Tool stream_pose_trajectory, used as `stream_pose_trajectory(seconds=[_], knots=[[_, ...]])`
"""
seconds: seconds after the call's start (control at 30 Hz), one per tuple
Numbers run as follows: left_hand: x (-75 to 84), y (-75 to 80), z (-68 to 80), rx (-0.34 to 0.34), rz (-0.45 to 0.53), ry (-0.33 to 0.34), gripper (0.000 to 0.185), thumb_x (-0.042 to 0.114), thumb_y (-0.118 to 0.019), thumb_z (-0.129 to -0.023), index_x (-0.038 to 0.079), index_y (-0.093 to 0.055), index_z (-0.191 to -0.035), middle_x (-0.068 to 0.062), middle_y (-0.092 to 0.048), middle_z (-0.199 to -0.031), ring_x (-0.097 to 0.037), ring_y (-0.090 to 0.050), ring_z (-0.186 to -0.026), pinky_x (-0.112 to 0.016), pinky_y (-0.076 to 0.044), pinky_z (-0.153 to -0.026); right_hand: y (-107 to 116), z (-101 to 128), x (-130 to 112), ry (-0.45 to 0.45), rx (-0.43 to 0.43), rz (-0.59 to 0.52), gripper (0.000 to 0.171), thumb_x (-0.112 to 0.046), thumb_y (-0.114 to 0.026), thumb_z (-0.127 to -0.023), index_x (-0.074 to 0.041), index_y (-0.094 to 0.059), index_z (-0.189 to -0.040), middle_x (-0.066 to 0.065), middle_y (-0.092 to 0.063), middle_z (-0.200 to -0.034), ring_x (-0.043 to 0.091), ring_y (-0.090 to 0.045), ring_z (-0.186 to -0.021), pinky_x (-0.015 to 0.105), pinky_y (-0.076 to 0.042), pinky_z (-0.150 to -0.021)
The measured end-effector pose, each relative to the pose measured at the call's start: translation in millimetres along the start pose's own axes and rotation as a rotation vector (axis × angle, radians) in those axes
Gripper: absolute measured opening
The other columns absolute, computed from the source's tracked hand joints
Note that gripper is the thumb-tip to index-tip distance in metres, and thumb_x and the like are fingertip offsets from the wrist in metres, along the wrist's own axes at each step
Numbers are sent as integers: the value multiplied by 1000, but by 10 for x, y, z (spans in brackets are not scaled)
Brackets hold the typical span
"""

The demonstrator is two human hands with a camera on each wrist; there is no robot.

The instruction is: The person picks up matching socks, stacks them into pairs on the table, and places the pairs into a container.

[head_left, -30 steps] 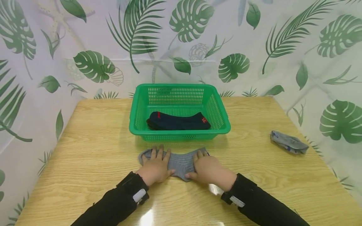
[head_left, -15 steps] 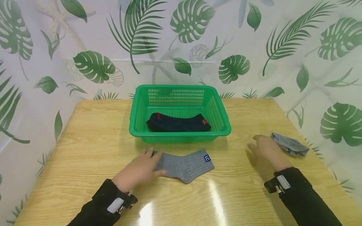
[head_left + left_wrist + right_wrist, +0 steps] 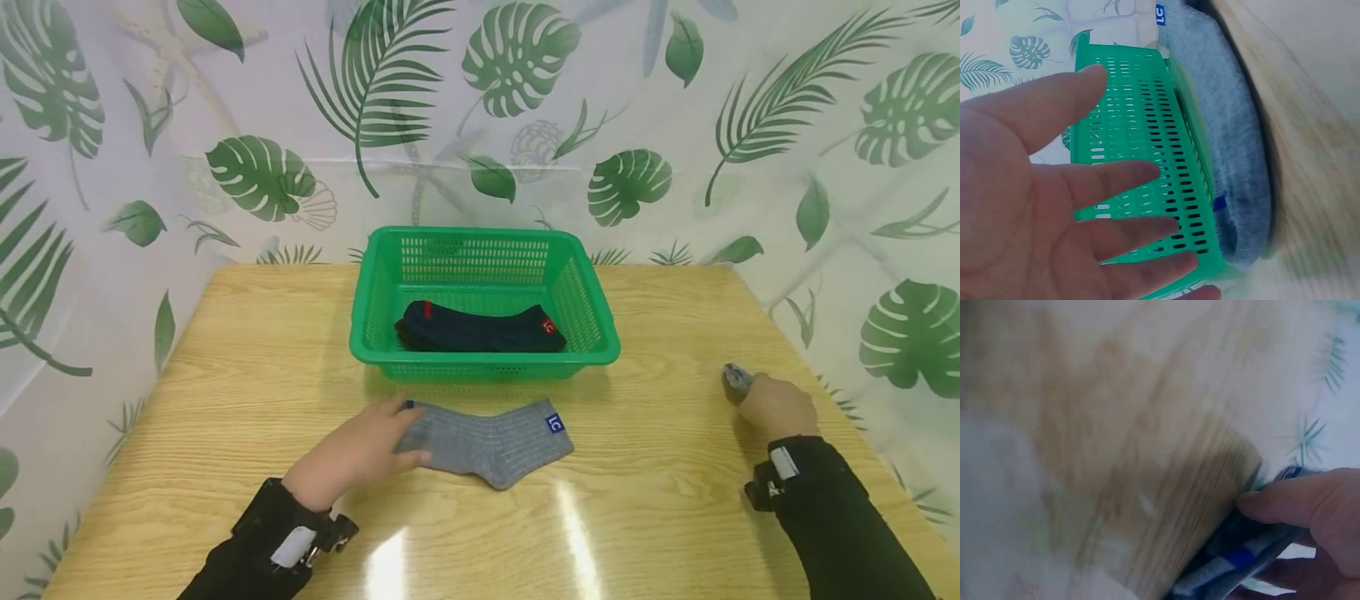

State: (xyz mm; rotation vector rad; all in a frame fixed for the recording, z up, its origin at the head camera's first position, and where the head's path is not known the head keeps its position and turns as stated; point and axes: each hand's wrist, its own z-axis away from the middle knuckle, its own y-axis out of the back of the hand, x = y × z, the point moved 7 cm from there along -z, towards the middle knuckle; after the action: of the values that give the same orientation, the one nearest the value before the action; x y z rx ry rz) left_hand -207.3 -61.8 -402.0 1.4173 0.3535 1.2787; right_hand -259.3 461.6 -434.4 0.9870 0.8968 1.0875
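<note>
A grey sock with a blue "LC" label lies flat on the table in front of the basket. My left hand hovers over its toe end, fingers spread; in the left wrist view the palm and straight fingers hold nothing, and the sock lies beyond them. Off to the right, my right hand grips a crumpled grey sock, most of it hidden by the hand. The right wrist view has the thumb pressing on this sock, with a blue mark showing.
A green plastic basket stands behind the flat sock. Inside it lie dark navy socks with red marks. The wooden table meets a leaf-patterned cloth at the back and sides.
My right hand has left the flat sock, moved right across the table and taken hold of the crumpled sock. My left hand has drawn back left, off the flat sock.
</note>
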Motion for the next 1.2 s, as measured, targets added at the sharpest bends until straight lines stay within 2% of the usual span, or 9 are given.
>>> stream_pose_trajectory(seconds=[0.07, 0.13, 0.33, 0.47, 0.6, 0.77, 0.93, 1.03, 1.2], knots=[[-3, -25, -11, 0, 2, -5, 61, 34, -66, -93, -3, -49, -138, -32, -35, -147, -49, -35, -133, -57, -31, -108, -4, 48, -106, 50, 18, 29, 28, -12, -51, -91, 16, -54, -97, 30, -57, -82, 40, -54, -68, 50, -47, -59], [6, -47, -24, 2, 0, -22, 60, 34, -66, -92, -4, -51, -137, -32, -37, -145, -49, -37, -132, -56, -32, -108, -17, 102, -282, 105, 28, 56, 18, -6, -54, -87, 11, -56, -93, 23, -58, -79, 33, -52, -66, 46, -46, -59], [73, -140, -71, -40, -1, -101, 55, 32, -67, -92, -3, -55, -132, -26, -48, -139, -43, -43, -130, -53, -34, -108, -87, 312, -1018, 300, 45, 22, 6, -3, -60, -85, -4, -55, -83, 9, -55, -74, 24, -49, -66, 39, -41, -60], [129, -179, -89, -72, 17, -135, 51, 31, -66, -93, -2, -57, -131, -25, -51, -138, -42, -44, -130, -52, -34, -108, -91, 473, -1419, 412, 1, -108, 9, -8, -63, -89, -2, -61, -95, 4, -58, -76, 17, -51, -63, 32, -41, -56], [192, -155, -89, -41, 12, -169, 49, 28, -66, -93, -3, -58, -130, -26, -52, -136, -43, -45, -128, -54, -35, -107, 29, 629, -1642, 496, -12, -258, 21, -11, -63, -93, 2, -64, -108, 5, -60, -76, 13, -49, -59, 30, -41, -54], [236, -128, -91, 3, 2, -188, 46, 27, -65, -94, -3, -59, -128, -23, -55, -133, -40, -49, -126, -52, -37, -106, 258, 837, -1810, 547, -3, -460, 12, -11, -63, -94, 0, -64, -95, 3, -59, -75, 13, -50, -63, 31, -42, -57], [332, -113, -134, 60, 20, -221, 45, 29, -64, -95, -1, -60, -127, -18, -59, -130, -36, -52, -123, -48, -40, -104, 412, 1043, -2029, 633, -17, -668, 12, -6, -61, -94, 4, -64, -100, 7, -66, -89, 9, -57, -76, 28, -49, -66], [433, -135, -194, 82, 119, -228, 50, 34, -61, -96, 1, -56, -133, -16, -57, -133, -34, -52, -124, -47, -41, -104, 427, 1133, -2196, 692, -52, -789, 12, -1, -57, -95, 9, -60, -101, 3, -62, -88, 8, -57, -78, 26, -50, -69], [618, -253, -311, 15, 447, -219, 54, 41, -56, -98, 7, -49, -140, -12, -57, -134, -27, -61, -114, -39, -50, -93, 258, 1208, -2508, 725, -241, -949, 26, -7, -53, -99, 14, -56, -114, 3, -67, -97, 10, -65, -89, 29, -55, -78]])
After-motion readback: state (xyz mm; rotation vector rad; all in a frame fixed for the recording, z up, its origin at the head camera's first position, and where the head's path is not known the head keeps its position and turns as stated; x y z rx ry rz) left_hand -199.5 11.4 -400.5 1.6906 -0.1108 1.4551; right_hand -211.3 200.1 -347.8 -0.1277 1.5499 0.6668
